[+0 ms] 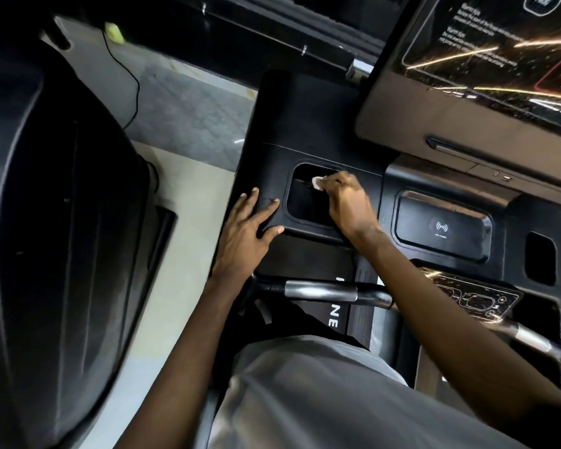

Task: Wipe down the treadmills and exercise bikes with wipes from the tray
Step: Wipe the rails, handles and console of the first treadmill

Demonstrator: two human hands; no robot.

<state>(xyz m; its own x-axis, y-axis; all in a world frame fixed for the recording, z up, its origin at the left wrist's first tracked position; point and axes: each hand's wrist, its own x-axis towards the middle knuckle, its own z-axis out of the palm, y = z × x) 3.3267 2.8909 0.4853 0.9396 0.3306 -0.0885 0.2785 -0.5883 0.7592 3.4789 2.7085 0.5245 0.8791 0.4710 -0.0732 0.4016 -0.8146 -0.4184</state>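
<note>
Head cam looks straight down on your treadmill console (305,124), so biggest stuff first. The fat black shroud of the next machine (46,189) fills the left side. It's smooth moulded plastic with a dull sheen, well apart from anything you're touching. Your console is matte black plastic with rounded corners everywhere, which I'd guess is exactly the kind of surface that hangs on to sweat and dust. The glossy screen (467,76) leans over its far right corner, throwing back streaky reflections. Along the near edge runs the handlebar (321,290), a round bar with a brushed metal sleeve. Right of centre sits a shallow charging tray (441,226) with a wireless icon.

Your left hand (246,228) lies flat on the console's left end, fingers straight and holding nothing, just beside the storage pocket (305,202). Looks like a brace so you can lean in. Your right hand (347,205) is down in that pocket, a deep rounded-rectangle well, with the fingers bunched tight around the wipe (317,183). Only a small crumpled white bit pokes out past your fingertips, up against the pocket's far edge. Balling it up like that makes sense to me for digging into the corners. The wipe tray itself isn't in shot.
</note>
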